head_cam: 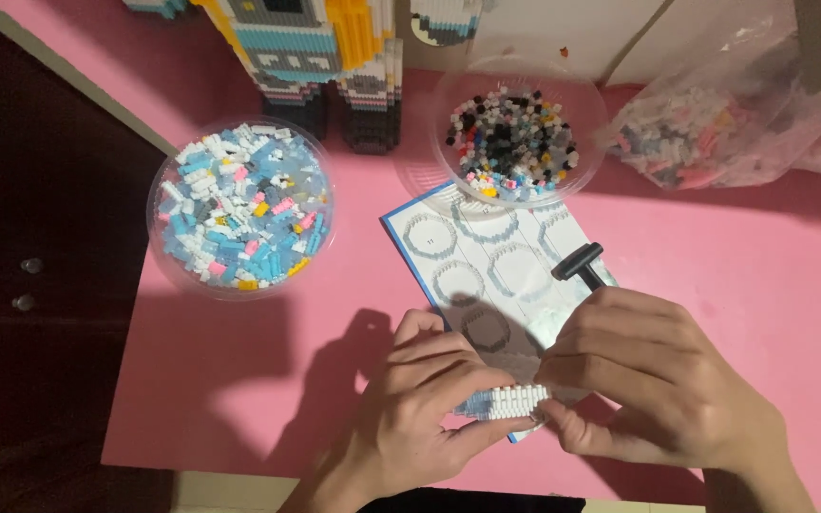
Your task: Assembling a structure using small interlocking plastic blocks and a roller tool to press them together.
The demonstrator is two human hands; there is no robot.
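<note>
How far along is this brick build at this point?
Done: a tall brick figure stands at the back. In hand: left hand and right hand hold a small white brick section over the instruction sheet. Left: both bowls, blue-white and dark mixed, hold many loose bricks.

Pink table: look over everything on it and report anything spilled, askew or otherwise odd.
Little stands out. The instruction sheet lies skewed, with the dark-brick bowl resting on its top edge and a small black tool lying on it. No bricks look spilled: they stay in both bowls and the plastic bag.
</note>
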